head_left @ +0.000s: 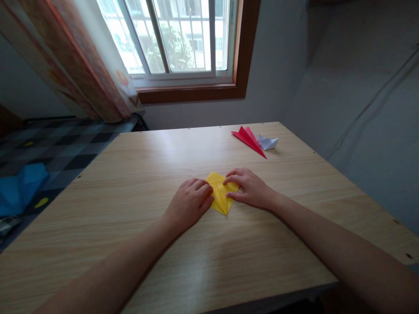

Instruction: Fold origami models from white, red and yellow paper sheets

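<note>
**Both hands down on the yellow fold**

Head view, the only one here: you've got a yellow folded paper (221,195) lying flat on the wooden worktop (137,183), roughly centre and a bit toward the far side. Your left hand (190,203) sits on its left edge with the fingers curled over, knuckles up, fingertips pressing the paper down. Your right hand (250,188) comes in from the other side, fingers stretched flatter, with the index fingertip on the paper's upper right part and the thumb at its right edge. So neither grip is closed around anything; both are just pinning the sheet against the wood. The paper's lower point sticks out between your two hands, toward you.

Further back on the right, well apart from your hands, there's a red folded paper (249,139) with a small white folded paper (267,142) just beside it, possibly touching. Behind the worktop you've got a window (183,39) and a patterned curtain (81,65) on the left. Off the left edge, a checked bed cover (65,148) with something blue (19,187) on it.
</note>
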Tool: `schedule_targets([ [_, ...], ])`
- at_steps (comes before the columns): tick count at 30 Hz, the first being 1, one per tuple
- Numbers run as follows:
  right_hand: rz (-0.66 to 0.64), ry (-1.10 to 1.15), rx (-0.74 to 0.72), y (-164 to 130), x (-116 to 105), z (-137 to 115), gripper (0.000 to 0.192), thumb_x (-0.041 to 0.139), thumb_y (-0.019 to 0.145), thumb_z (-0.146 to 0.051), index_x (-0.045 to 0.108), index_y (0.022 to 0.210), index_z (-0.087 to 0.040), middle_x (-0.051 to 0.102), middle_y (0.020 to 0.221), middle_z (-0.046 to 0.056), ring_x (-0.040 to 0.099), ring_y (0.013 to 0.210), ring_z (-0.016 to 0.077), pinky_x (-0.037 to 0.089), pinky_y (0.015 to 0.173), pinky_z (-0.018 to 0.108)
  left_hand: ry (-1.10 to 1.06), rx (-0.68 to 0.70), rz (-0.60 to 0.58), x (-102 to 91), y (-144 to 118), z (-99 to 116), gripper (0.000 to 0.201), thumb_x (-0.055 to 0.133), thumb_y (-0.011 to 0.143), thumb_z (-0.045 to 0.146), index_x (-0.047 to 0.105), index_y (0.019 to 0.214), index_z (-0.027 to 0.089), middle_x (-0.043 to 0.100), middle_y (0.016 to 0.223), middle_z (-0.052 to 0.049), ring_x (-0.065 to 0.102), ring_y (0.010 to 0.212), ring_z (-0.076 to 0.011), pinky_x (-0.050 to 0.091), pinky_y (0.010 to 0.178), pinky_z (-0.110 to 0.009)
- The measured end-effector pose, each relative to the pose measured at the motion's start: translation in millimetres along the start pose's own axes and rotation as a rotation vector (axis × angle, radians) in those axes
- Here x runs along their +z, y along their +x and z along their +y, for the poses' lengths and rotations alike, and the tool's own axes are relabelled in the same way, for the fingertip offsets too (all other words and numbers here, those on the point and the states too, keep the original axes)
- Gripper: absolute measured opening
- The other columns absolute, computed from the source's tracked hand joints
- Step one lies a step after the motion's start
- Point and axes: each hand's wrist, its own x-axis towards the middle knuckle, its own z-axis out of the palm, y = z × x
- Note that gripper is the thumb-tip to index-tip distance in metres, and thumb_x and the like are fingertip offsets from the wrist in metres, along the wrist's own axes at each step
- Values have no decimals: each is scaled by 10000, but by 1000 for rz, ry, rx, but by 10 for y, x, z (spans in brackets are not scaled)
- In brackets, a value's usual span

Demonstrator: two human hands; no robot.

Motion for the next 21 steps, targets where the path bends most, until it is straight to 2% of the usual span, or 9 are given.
schedule_targets([
  [21,-5,-10,9,5,-7,-12,262,751,798,-294,711,1044,-213,662,1144,85,584,1079,244,438,994,424,22,-36,-43,-26,-11,56,280,665,857,437,616,954,179,668,1063,-90,598,1012,-275,479,914,-434],
])
